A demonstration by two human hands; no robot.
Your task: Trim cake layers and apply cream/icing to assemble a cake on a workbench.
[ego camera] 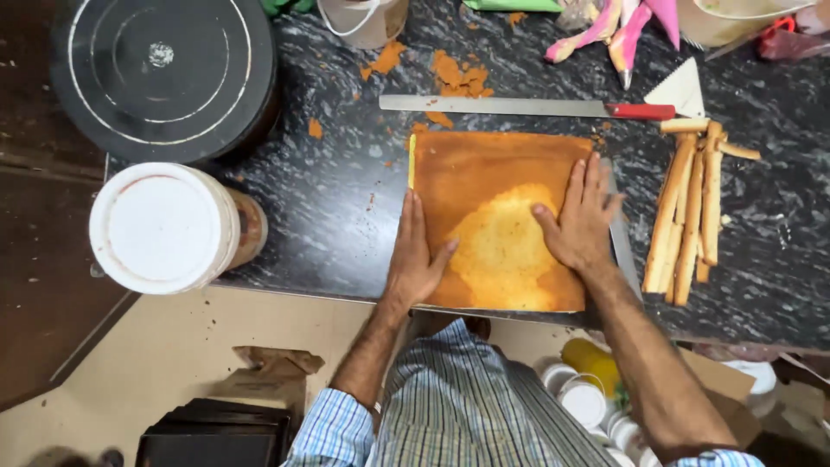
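Observation:
A square sheet of brown sponge cake (484, 169) lies on the dark marble counter (337, 207), with a paler yellow patch near its front. My left hand (417, 257) rests flat on the cake's left edge, fingers together. My right hand (581, 216) lies flat on the cake's right side, fingers spread. Neither hand holds anything. A long knife with a red handle (527, 107) lies on the counter just behind the cake.
Trimmed brown crust strips (692, 207) are piled to the right. A black round turntable (162, 73) and a white-lidded tub (164, 227) stand at left. Orange crumbs (458, 76), piping bags (614, 30) and a white scraper (681, 90) lie at the back.

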